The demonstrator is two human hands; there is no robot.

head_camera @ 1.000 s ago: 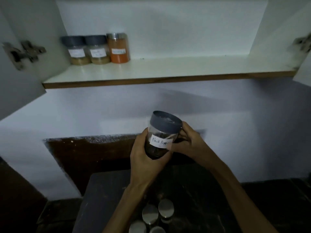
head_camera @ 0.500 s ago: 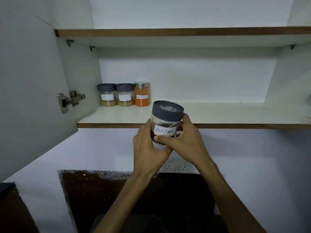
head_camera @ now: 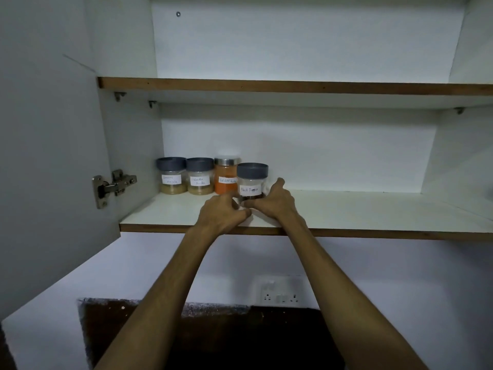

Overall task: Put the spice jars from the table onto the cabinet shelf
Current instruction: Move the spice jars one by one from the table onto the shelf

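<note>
1. Black Pepper jar stands on the lower cabinet shelf, a little forward of the row, with both hands at its base.
2. Left hand has its fingers curled toward the bottom left of the jar; whether they actually press on it I cannot tell, since the fingertips bunch in front of the base.
3. Right hand cups the right side low down, thumb in front and fingers reaching up behind the wall, so it grasps the jar.
4. Judging by its clear wall and grey lid, the jar is rigid, smooth and likely a bit slippery; it looks only partly filled, so probably light. If glass, it would not take a knock well.
5. A hold round the body beneath the lid looks safest, since the lid could turn or lift.
6. Just behind and left, the orange jar stands close beside it; I cannot tell if they touch.
7. Further left sit two pale-filled jars with grey lids, near the cabinet wall.
</note>
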